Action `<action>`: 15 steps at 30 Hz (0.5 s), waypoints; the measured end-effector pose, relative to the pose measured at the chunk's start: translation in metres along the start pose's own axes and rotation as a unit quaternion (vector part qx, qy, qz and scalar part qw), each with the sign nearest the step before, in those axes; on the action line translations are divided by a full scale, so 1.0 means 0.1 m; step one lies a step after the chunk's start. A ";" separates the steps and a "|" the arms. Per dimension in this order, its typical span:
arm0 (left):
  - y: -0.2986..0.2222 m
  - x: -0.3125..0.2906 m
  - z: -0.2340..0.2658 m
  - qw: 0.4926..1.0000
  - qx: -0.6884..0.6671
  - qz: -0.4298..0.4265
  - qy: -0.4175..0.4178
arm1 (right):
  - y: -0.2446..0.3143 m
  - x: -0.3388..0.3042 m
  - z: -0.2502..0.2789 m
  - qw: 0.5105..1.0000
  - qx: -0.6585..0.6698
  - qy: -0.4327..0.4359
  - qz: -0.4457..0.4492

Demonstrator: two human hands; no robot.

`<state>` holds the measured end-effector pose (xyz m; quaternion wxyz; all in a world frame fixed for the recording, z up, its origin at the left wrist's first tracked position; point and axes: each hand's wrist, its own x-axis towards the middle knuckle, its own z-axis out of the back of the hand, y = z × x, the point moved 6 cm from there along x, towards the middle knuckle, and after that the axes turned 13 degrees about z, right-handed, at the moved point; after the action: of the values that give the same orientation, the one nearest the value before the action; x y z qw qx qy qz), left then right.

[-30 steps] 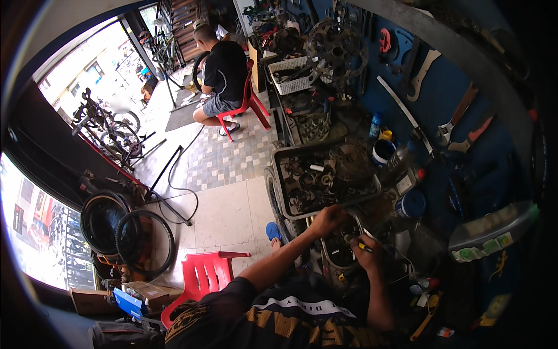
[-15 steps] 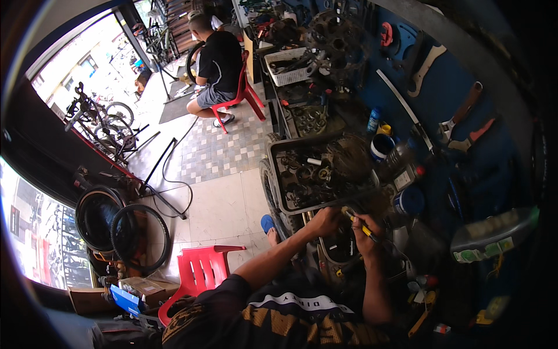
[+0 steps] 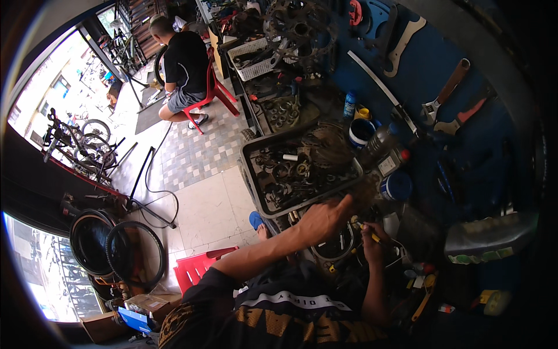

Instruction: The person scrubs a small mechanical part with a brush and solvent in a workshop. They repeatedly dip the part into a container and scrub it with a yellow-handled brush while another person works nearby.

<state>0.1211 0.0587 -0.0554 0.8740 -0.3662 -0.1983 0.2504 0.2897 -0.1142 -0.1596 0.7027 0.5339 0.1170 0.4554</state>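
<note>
My right hand (image 3: 372,239) is closed around a slim tool with a yellow-and-black handle (image 3: 375,236); its working end is too small to make out. Below and left of that hand lies a round container with a pale rim (image 3: 349,246) and small parts inside. My left hand (image 3: 326,220) reaches across in front of me, just past the near right corner of a grey tray (image 3: 272,214). Motion smears its fingers, so I cannot see whether they hold anything. Greasy metal parts (image 3: 279,174) fill the tray.
Behind the tray stand a blue spray can (image 3: 349,104), a dark bottle (image 3: 381,142) and a blue tub (image 3: 396,186). An adjustable wrench (image 3: 446,93) hangs on the blue wall. A person (image 3: 186,64) sits on a red chair farther off. Tyres (image 3: 135,247) lean at left.
My left hand has left its spot beside the right hand and swung up toward the tray's near right corner. My right hand keeps the tool, slightly lower. The whole view has shifted.
</note>
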 end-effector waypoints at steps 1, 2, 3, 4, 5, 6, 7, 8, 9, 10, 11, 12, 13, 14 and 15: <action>-0.06 -0.03 -0.01 0.999 -0.020 -0.021 -0.021 | 0.00 -0.04 0.01 1.000 0.003 -0.003 -0.014; -0.04 -0.02 -0.09 1.000 -0.018 -0.011 0.013 | 0.02 -0.08 0.03 1.000 0.006 -0.007 -0.028; 0.01 0.01 -0.14 0.999 -0.022 -0.016 0.029 | 0.04 -0.10 0.05 0.999 0.009 -0.010 -0.043; 0.08 0.04 -0.24 0.997 -0.017 0.005 0.072 | 0.09 -0.12 0.06 0.999 -0.004 -0.005 -0.041; 0.37 0.01 -0.49 0.948 0.049 0.168 0.264 | 0.14 -0.15 0.07 0.999 -0.016 0.000 -0.038; 0.37 0.07 -0.47 0.963 0.021 0.136 0.230 | 0.18 -0.15 0.08 0.999 -0.020 0.005 -0.033; 0.40 0.12 -0.43 0.970 0.007 0.126 0.206 | 0.21 -0.15 0.10 0.998 -0.051 0.018 -0.043; 0.44 0.13 -0.39 0.967 0.000 0.136 0.214 | 0.22 -0.17 0.11 0.997 -0.037 0.004 -0.066; 0.44 0.24 -0.27 0.978 -0.014 0.091 0.188 | 0.23 -0.18 0.13 0.996 -0.023 -0.009 -0.088; 0.44 0.35 -0.04 0.990 -0.067 0.046 0.117 | 0.23 -0.19 0.14 0.994 0.000 -0.024 -0.107; 0.52 0.50 0.19 0.995 -0.046 0.028 0.080 | 0.30 -0.16 0.17 0.995 -0.058 -0.021 -0.072; 0.63 0.67 0.48 1.000 -0.029 0.004 0.008 | 0.33 -0.15 0.17 0.995 -0.072 -0.023 -0.067; 0.84 0.87 0.77 0.999 -0.038 0.014 -0.022 | 0.38 -0.15 0.20 0.994 -0.077 -0.034 -0.068; 1.12 1.07 1.06 0.993 -0.064 0.054 -0.078 | 0.40 -0.13 0.20 0.993 -0.077 -0.046 -0.075; 1.43 1.30 1.37 0.989 -0.059 0.059 -0.125 | 0.36 -0.17 0.23 0.982 -0.094 -0.025 -0.164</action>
<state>0.1100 0.2948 -0.0507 0.8030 -0.3939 -0.2980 0.3334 0.2767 -0.1410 -0.1254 0.8174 0.4506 0.1422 0.3296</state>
